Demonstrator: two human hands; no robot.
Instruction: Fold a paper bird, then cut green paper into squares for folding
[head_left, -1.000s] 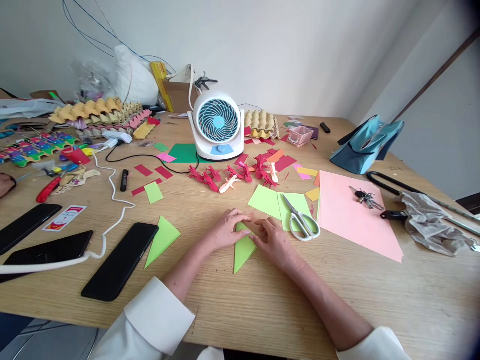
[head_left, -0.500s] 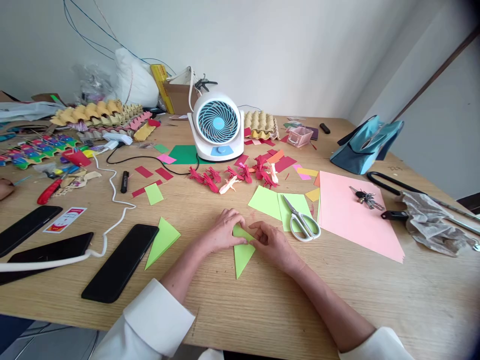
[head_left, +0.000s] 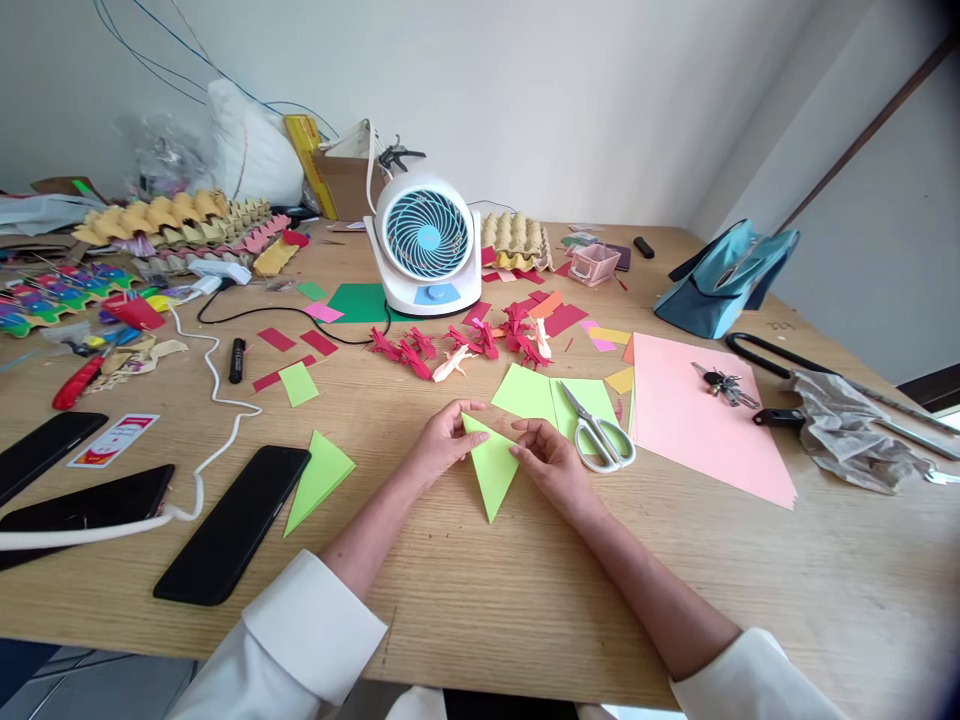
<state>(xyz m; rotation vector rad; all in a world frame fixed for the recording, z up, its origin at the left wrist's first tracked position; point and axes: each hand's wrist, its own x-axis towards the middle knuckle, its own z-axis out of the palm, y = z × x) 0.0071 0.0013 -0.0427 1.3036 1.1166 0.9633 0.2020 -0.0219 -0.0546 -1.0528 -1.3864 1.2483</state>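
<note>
A light green paper triangle (head_left: 493, 470) points down toward me between my two hands. My left hand (head_left: 444, 440) pinches its upper left corner, thumb on top. At the upper right corner, my right hand (head_left: 553, 465) grips the paper between thumb and fingers. Beyond my right hand, white-handled scissors (head_left: 600, 440) lie on light green sheets (head_left: 525, 393). Another folded green triangle (head_left: 319, 482) rests to the left, beside a black phone (head_left: 234, 525). Red and pale folded paper figures (head_left: 457, 348) sit in a row ahead of my hands.
A white fan (head_left: 427, 245) stands at the back. Pink sheets (head_left: 705, 430) with keys (head_left: 724, 385) are on the right, near a blue bag (head_left: 724, 280). A white cable (head_left: 214, 450), more phones and painted egg trays (head_left: 60, 295) occupy the left.
The green triangle has been lifted and turned flatter toward view, its top edge now spread between my hands. My fingers have shifted to its two upper corners. The view has moved slightly.
</note>
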